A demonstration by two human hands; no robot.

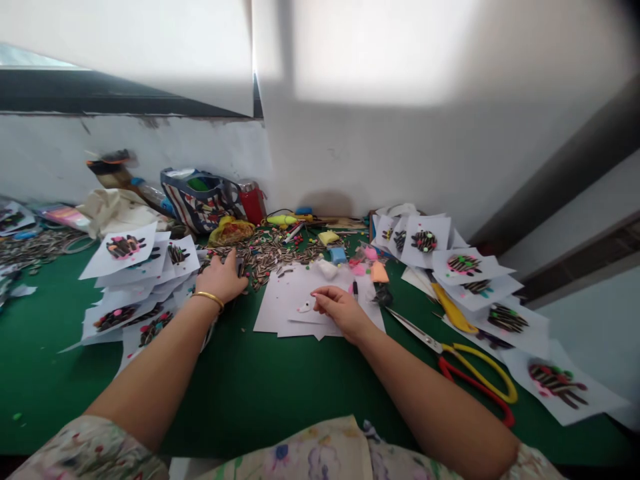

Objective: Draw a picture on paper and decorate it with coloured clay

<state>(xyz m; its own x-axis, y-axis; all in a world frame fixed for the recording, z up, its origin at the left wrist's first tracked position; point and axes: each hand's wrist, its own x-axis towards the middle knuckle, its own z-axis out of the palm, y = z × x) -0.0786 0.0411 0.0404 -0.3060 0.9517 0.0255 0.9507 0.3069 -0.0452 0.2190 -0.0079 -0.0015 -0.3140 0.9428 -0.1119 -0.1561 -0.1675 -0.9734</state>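
My left hand (pixel 223 277), with a gold bangle at the wrist, reaches over the near left edge of a heap of striped seeds (pixel 270 252). Its fingers point down and forward, somewhat apart; a dark object lies beside them, partly covered. Thumb and fingertips of my right hand (pixel 340 310) are pinched together above white paper (pixel 273 313). A tiny reddish spot shows at the fingertips, too small to name. Just left of them, on the paper, is a small white clay head (pixel 305 307) with a black eye and a pink tip.
Paper sheets with seed hedgehog-like pictures (pixel 125 247) are piled at left, and more sheets (pixel 463 263) at right. Large scissors (pixel 450 350) lie right of my right hand. Clay lumps (pixel 338 255), a black pen (pixel 355 291), a striped bag (pixel 200 200) and a red flask (pixel 253 203) stand behind.
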